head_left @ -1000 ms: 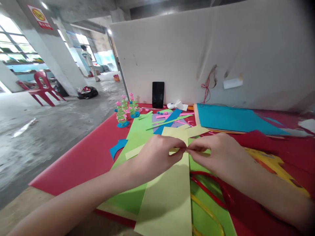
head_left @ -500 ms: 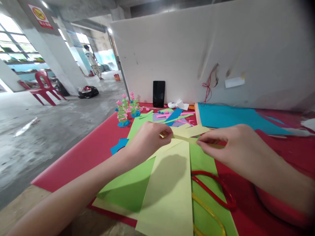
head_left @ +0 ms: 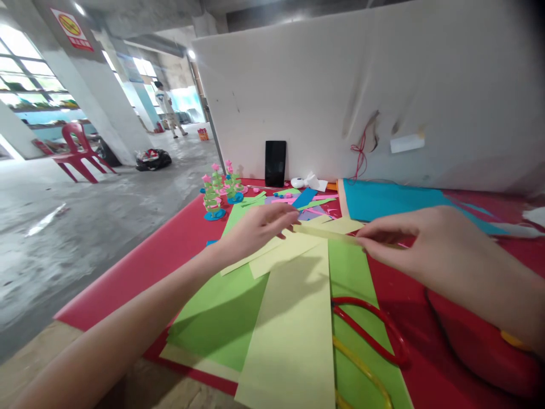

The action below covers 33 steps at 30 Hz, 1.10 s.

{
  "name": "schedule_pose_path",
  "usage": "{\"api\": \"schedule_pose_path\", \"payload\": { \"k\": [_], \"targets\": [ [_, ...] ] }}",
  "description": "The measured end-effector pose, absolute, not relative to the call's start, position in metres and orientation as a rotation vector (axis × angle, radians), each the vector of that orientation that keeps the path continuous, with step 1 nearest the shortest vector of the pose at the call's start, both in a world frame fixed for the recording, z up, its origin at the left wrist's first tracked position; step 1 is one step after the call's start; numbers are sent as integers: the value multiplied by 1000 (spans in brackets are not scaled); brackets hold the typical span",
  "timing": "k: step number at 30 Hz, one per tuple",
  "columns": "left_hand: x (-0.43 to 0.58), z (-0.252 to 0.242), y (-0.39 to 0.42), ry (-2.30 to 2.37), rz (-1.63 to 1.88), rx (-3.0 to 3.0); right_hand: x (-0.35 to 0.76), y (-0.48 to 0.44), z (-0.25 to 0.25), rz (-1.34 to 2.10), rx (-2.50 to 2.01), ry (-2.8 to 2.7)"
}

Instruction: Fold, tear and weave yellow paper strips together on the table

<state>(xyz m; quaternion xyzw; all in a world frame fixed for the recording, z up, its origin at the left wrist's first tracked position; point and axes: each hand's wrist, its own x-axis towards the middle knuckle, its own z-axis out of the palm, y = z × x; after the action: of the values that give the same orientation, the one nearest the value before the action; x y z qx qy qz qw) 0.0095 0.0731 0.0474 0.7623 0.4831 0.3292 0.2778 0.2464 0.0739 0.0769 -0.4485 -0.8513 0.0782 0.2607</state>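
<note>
A narrow pale-yellow paper strip (head_left: 327, 233) stretches between my hands above the paper sheets. My right hand (head_left: 430, 238) pinches it between thumb and forefinger, and a short piece shows inside the palm. At the strip's other end is my left hand (head_left: 259, 227), thumb and fingertips lightly on it, the other fingers fairly straight; the exact contact is blurred. Below lie a long pale-yellow paper piece (head_left: 289, 335) and green paper sheets (head_left: 221, 318). Scissors with a red handle loop (head_left: 366, 329) and a yellow handle loop (head_left: 361, 366) rest near my right forearm, their blades hidden.
Small paper trees (head_left: 213, 199) with pink stars stand at the back left. A black phone (head_left: 275, 163) leans on the white panel (head_left: 323, 102). Coloured paper scraps (head_left: 306, 199) lie before it, with blue paper (head_left: 392, 201) at the right. A person (head_left: 167, 108) stands far off.
My right hand has moved right, so more of the strip shows between my hands. The fingers of my left hand have straightened. The distant person has shifted slightly right.
</note>
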Motion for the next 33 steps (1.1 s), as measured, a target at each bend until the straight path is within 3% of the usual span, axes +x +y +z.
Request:
{"api": "schedule_pose_path", "payload": {
  "k": [3, 11, 16, 33],
  "targets": [
    [24, 52, 59, 1259, 882, 2081, 245, 77, 75, 189, -1287, -2308],
    [39, 56, 38, 1389, 886, 2301, 232, 71, 74, 600, -1114, -2255],
    [45, 56, 30, 1422, 844, 2371, 218, 58, 69, 545, -976, -2284],
    [27, 87, 28, 1575, 1016, 2390, 235, 82, 67, 604, -1155, -2156]
  ]
}}
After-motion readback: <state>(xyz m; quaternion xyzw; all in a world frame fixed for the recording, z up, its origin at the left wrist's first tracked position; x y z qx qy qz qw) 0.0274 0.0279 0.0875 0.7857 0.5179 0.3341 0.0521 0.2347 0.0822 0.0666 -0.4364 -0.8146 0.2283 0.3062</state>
